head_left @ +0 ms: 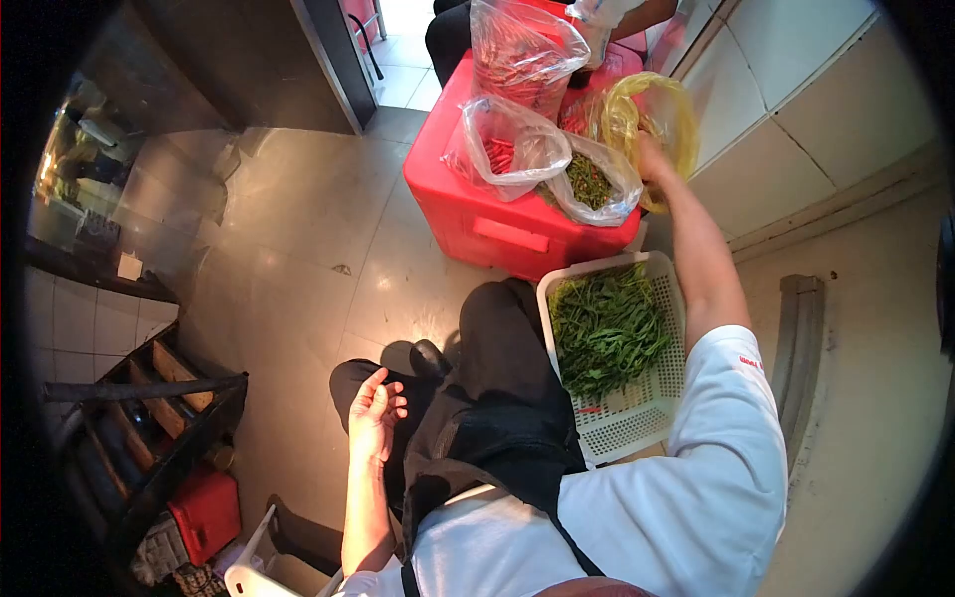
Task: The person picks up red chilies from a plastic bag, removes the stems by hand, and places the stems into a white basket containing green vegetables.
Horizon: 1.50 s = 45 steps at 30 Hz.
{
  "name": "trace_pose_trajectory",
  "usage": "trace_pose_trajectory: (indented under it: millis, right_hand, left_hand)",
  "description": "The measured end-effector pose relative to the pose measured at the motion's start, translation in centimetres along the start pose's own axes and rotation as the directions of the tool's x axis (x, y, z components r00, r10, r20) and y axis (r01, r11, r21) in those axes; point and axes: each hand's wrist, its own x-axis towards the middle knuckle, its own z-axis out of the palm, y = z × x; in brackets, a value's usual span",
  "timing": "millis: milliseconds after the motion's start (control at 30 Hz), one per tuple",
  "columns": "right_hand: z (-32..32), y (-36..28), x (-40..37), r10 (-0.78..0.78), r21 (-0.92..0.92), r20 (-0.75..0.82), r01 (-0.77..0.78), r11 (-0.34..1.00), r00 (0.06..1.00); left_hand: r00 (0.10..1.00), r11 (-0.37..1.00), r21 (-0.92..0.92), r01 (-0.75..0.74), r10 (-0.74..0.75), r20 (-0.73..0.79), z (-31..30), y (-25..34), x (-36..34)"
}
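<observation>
My left hand [375, 416] is palm up above my left knee, its fingers loosely bent and apart, with nothing visible in it. My right arm stretches forward, and my right hand [652, 162] reaches into the mouth of a yellow plastic bag [686, 111]; its fingers are hidden there. Beside that bag, a clear bag of small green chillies [589, 183] lies open. Further left, another open clear bag holds red chillies [499, 153]. A taller clear bag of red chillies [519, 75] stands behind. All these bags rest on a red cooler box [453, 214].
A white perforated basket [622, 430] with leafy green stems [607, 333] stands by my right leg. Another person's arm [642, 18] shows behind the cooler. Tiled wall [766, 179] borders the right. A dark slatted rack [149, 418] and a red container [207, 515] are at the left.
</observation>
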Motion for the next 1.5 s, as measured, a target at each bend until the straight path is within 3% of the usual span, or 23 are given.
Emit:
trace_pose_trajectory:
  millis: [100,133,300,367,467,567,667,867,967,1067,1167,1267,1367,1433,1467,1500]
  right_hand:
    - [-0.7,1.5,1.5,0.121,0.378,-0.331,0.015,0.926,0.936]
    - [-1.3,2.2,2.6,0.146,0.468,-0.355,0.040,0.883,0.924]
    - [-3.7,3.0,3.0,0.235,0.634,-0.155,-0.086,0.768,0.960]
    - [-3.2,3.6,3.3,0.252,0.640,-0.169,-0.088,0.764,0.953]
    - [-3.6,1.7,1.7,0.384,0.788,-0.040,-0.207,0.580,0.923]
    - [-3.6,1.4,1.8,0.449,0.920,-0.070,-0.116,0.373,0.891]
    - [-3.7,0.6,1.2,0.441,0.965,-0.056,-0.064,0.254,0.896]
    - [-3.2,1.3,1.8,0.498,0.977,-0.116,0.010,0.212,0.860]
    - [-4.2,0.5,0.7,0.588,0.972,-0.136,-0.006,0.233,0.797]
    - [-5.4,-0.2,-0.5,0.620,0.911,-0.237,-0.049,0.408,0.748]
    - [-7.4,-1.4,-1.6,0.687,0.976,-0.181,0.042,0.214,0.704]
    - [-9.0,-1.9,-2.2,0.612,0.968,-0.198,0.251,-0.001,0.766]
    - [-10.8,-8.6,-6.2,0.367,0.967,-0.126,0.197,-0.162,0.922]
    - [-9.9,-15.2,-9.7,0.159,0.973,-0.120,0.148,-0.178,0.980]
    - [-10.2,-19.6,-12.9,0.034,0.993,-0.047,0.050,-0.110,0.998]
    - [-9.8,-23.5,-16.0,-0.087,0.999,0.038,-0.040,-0.032,0.996]
  left_hand:
    - [1.000,1.000,-0.021,-0.019,0.019,-0.001,-0.8,0.0,-0.3]
    - [1.000,0.999,-0.032,-0.026,0.026,-0.002,-1.2,0.0,-0.4]
    - [0.999,0.998,-0.041,-0.050,0.049,-0.018,-2.7,-0.4,-0.8]
    - [0.999,0.997,-0.056,-0.049,0.049,-0.008,-2.7,-0.4,-1.0]
    - [0.999,0.998,-0.040,-0.051,0.051,-0.001,-2.6,-0.5,-0.9]
    - [0.999,0.998,-0.029,-0.049,0.049,0.001,-2.5,-0.3,-1.1]
    - [0.999,0.998,-0.031,-0.048,0.048,-0.002,-2.8,-0.4,-1.0]
    - [0.999,0.999,0.000,-0.033,0.033,0.009,-1.6,-0.1,-0.7]
    - [0.999,1.000,0.004,-0.021,0.021,0.027,-0.6,-0.1,-0.1]
    - [0.998,0.999,0.021,-0.024,0.022,0.065,1.0,0.4,0.7]
    - [0.987,1.000,0.022,-0.010,0.006,0.160,3.5,1.6,1.1]
    - [0.950,0.999,0.048,0.021,-0.035,0.310,7.2,2.4,1.4]
    - [0.837,0.998,-0.042,0.039,-0.009,0.547,11.6,2.5,1.9]
    - [0.763,0.992,-0.126,0.008,0.075,0.642,14.3,3.0,3.1]
    - [0.762,0.989,-0.148,-0.009,0.103,0.640,15.7,4.0,3.3]
    - [0.756,0.979,-0.194,0.068,0.076,0.650,16.6,5.1,3.8]
